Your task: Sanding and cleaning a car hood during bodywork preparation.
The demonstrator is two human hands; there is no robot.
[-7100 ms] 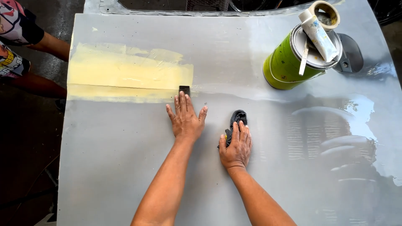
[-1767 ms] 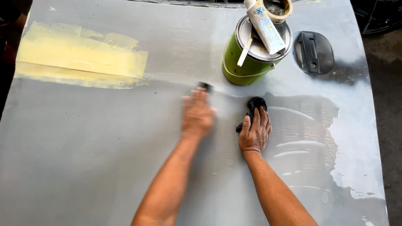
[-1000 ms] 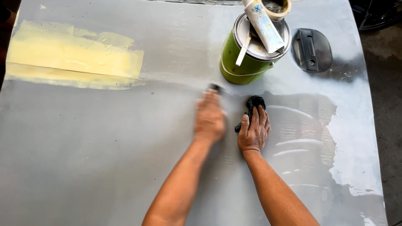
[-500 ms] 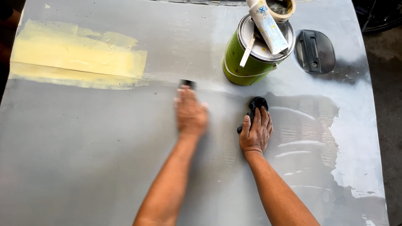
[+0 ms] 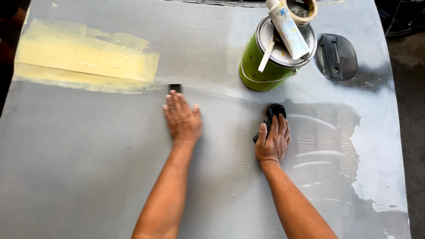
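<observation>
While your left hand lies flat, palm down, on the grey metal panel, its fingers point up the panel away from you and press on a small dark block, of which only the far end shows beyond your fingertips; it seems to lie along the fingers, though most of it is hidden. It sits just below the right end of the pale yellow filler patch. Your left grip is spread open over it, forearm straight. Your right hand rests palm down with its grip loosely curled on a black rag, fingers aimed up toward the green can nearby.
</observation>
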